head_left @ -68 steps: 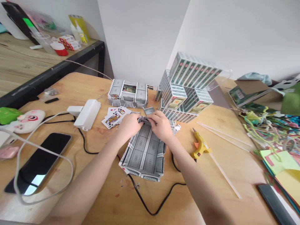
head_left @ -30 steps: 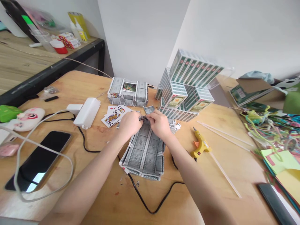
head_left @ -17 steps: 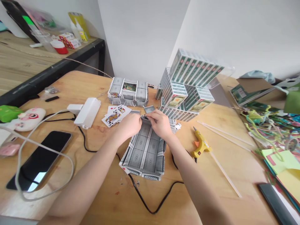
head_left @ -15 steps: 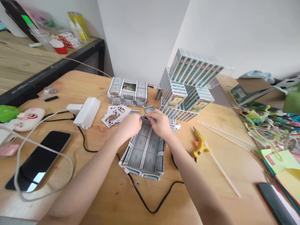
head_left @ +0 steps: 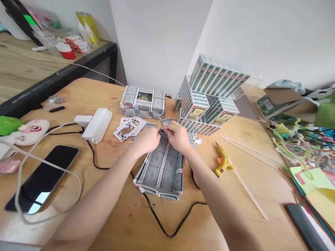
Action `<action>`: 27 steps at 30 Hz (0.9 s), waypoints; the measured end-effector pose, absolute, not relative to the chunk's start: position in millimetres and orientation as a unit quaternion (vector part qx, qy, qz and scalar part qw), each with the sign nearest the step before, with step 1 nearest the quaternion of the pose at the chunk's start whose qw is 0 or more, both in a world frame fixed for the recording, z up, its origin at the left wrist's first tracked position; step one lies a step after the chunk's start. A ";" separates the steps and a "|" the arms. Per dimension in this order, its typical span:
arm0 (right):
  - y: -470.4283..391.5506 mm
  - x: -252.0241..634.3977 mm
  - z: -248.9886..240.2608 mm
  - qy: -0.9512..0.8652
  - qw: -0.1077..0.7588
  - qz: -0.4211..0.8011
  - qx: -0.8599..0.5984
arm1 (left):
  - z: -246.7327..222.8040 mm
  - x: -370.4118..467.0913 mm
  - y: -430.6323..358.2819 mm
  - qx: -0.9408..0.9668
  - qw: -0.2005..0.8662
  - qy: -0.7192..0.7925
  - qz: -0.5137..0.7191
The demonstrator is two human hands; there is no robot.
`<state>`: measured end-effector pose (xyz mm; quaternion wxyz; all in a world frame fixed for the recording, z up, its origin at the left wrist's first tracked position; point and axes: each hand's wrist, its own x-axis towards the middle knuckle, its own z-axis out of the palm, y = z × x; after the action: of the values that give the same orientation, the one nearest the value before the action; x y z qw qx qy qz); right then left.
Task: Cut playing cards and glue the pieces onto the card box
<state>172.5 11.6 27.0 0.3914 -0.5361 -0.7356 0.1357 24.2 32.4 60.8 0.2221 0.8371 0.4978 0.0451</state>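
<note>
A long open tray built of grey patterned playing cards [head_left: 163, 167] lies in the middle of the wooden table. At its far end my left hand [head_left: 149, 139] is closed, fingertips pinched at the card edge. My right hand [head_left: 178, 136] is closed beside it, thumb and fingers pinching a card edge at the same end. The fingertips of both hands nearly touch. A small card flap [head_left: 165, 121] sticks up just beyond them. Face-up playing cards [head_left: 129, 128] lie left of my left hand. Behind stands a second card-covered structure [head_left: 142, 103].
Stacked card boxes [head_left: 209, 97] stand at the back right. A yellow glue gun [head_left: 223, 160] and clear glue sticks [head_left: 251, 193] lie right of my right arm. To the left are a phone [head_left: 43, 177], a white adapter [head_left: 97, 125] and cables. A black cord [head_left: 170, 236] runs in front.
My left hand has shifted very slightly to the right along the tray's far end. My right hand stays almost in place.
</note>
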 end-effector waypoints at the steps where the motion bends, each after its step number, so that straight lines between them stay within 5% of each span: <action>1: 10.9 173.2 28.0 -0.739 0.383 0.134 -0.537 | 60.8 21.2 34.5 0.834 0.261 0.484 0.048; 6: 7.1 175.4 33.5 -0.761 0.339 0.118 -0.541 | 54.5 -4.4 51.3 0.781 0.504 0.356 0.094; 13: 6.8 171.6 33.1 -0.732 0.345 0.117 -0.576 | 40.7 -13.7 60.0 0.731 0.595 0.316 0.108; 27: 6.5 161.2 34.9 -0.751 0.297 0.057 -0.587 | 66.8 9.4 38.4 0.840 0.337 0.422 0.049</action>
<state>161.2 6.5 34.9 0.2975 -0.5872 -0.7506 0.0571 9.4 38.4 66.8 0.3368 0.8400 0.4225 0.0489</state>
